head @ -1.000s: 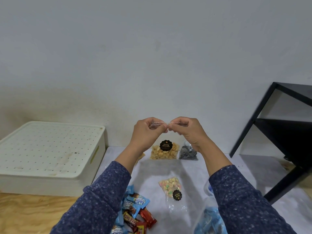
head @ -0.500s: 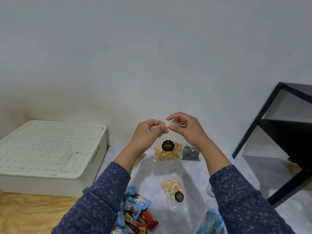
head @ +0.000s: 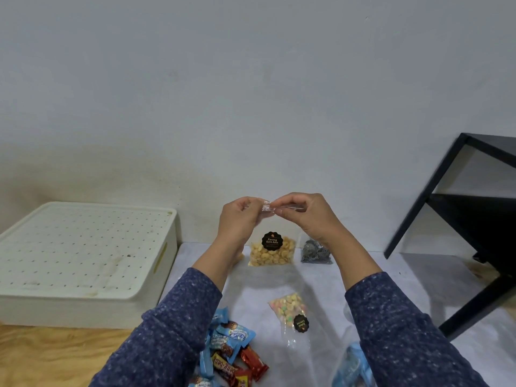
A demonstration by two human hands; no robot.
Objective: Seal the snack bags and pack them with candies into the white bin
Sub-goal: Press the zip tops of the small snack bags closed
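- a white bin (head: 83, 263) with a perforated lid sits at the left on the wooden floor, its side just beside the pale mat (head: 377, 289).
- a black metal frame (head: 460, 227) stands at the right.
- the left hand (head: 240, 219) and right hand (head: 304, 216) are raised together above the mat, fingers curled, both pinching the top edge of a clear snack bag (head: 272, 251) of pale nuts hanging below them.
- a pile of wrapped candies (head: 231, 350) lies near the left sleeve.
- a bag of pastel sweets (head: 290, 308) lies flat mid-mat.
- a small dark bag (head: 315, 251) sits by the wall.
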